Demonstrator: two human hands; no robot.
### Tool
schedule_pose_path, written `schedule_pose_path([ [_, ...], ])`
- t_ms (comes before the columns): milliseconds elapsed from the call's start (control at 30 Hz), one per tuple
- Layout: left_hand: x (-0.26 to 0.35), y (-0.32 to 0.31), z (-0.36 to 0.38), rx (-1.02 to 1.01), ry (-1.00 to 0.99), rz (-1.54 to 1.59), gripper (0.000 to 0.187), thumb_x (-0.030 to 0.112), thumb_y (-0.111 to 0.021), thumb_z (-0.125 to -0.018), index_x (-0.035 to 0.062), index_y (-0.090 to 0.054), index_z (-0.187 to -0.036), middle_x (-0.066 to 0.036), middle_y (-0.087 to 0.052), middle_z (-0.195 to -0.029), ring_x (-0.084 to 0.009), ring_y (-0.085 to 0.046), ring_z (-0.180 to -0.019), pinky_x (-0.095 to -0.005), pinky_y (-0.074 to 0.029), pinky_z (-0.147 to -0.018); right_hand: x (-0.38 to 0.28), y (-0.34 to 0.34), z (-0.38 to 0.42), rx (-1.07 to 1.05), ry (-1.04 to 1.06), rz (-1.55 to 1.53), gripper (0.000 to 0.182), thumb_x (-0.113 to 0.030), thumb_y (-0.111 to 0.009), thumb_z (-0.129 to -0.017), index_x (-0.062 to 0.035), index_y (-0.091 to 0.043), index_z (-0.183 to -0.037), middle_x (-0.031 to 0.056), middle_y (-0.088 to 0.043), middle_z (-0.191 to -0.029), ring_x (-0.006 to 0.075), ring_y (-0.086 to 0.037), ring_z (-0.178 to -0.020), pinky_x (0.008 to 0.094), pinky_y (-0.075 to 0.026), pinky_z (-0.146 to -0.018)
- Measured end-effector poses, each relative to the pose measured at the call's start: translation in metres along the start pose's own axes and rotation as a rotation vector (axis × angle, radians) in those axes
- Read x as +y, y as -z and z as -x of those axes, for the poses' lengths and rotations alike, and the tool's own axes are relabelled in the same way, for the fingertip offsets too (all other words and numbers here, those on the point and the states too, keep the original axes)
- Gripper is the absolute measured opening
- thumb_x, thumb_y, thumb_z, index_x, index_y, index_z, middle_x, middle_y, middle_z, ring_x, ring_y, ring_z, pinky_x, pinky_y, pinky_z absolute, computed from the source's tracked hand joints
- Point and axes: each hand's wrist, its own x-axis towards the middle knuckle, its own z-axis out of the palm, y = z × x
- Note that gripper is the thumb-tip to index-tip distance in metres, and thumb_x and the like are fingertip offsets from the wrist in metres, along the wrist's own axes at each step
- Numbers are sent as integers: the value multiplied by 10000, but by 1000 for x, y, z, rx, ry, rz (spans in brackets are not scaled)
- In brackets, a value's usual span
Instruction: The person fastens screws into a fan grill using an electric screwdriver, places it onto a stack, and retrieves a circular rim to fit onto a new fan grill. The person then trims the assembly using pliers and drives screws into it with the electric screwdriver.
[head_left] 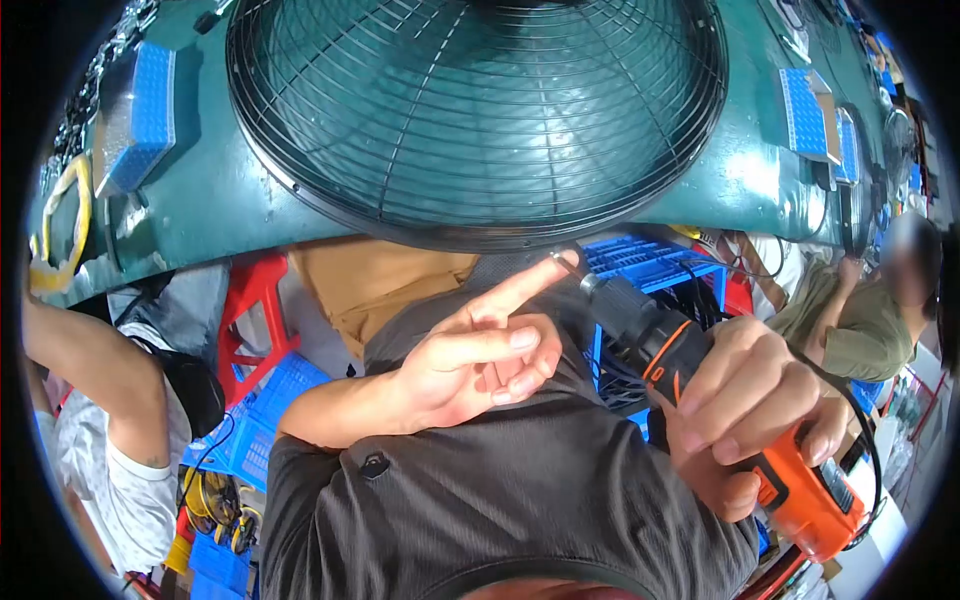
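My right hand (745, 405) grips an orange and black power screwdriver (700, 385), its bit pointing up and left toward the rim of a large black wire fan guard (478, 110). The guard lies on a green table (215, 200) and overhangs its near edge. My left hand (480, 350) is raised beside the tool, index finger stretched out and touching the bit tip just under the guard's rim. The other left fingers are curled, and I cannot tell whether they hold anything small.
Blue and white trays (140, 115) (808, 110) lie on the table at left and right. A person in a white shirt (110, 440) sits at left, another in green (850, 320) at right. A red stool (250, 320) and blue crates (650, 262) stand below the table.
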Motion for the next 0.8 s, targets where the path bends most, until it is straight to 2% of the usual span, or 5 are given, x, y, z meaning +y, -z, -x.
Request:
schedule_pose_path([
  [533, 12, 14, 8, -94, -66, 79, 620, 74, -547, -992, 98, -333, -1574, -83, -613, -789, -118, -521, -665, -249, -409, -593, 34, -11, -68, -325, -383, -60, 534, -176, -724, -851, -52, -448, -1291, 7, -575, -817, 94, -574, -556, 245, -508, -584],
  [600, 32, 4, 20, 130, 56, -425, 515, 57, -616, -962, 3, -491, -1459, -70, -665, -795, -118, -549, -628, -248, -430, -583, 39, -17, -70, -298, -413, -80, 529, -178, -717, -855, -54, -449, -1293, 10, -568, -823, 97, -565, -584, 257, -500, -607],
  [667, 43, 5, 30, 128, -752, -1540, 436, 107, -824, -794, -32, -685, -1183, -44, -654, -710, -125, -591, -602, -248, -450, -585, 39, -18, -74, -293, -454, -98, 522, -178, -704, -860, -55, -448, -1298, 18, -559, -829, 104, -558, -624, 271, -491, -629],
  [733, 75, -2, 36, 233, -1384, -2363, 613, 233, -906, -600, 42, -721, -1152, -113, -674, -1036, -283, -654, -860, -392, -510, -761, 43, -18, -76, -309, -462, -124, 525, -179, -697, -862, -54, -445, -1305, 27, -558, -840, 109, -556, -634, 275, -489, -629],
  [800, 93, -23, 27, 398, -1174, -2451, 773, 211, -894, -481, 85, -687, -1215, -129, -599, -1214, -338, -539, -1149, -494, -433, -971, 44, -18, -79, -329, -478, -125, 525, -180, -693, -865, -56, -444, -1310, 34, -560, -852, 113, -559, -641, 275, -488, -629],
])
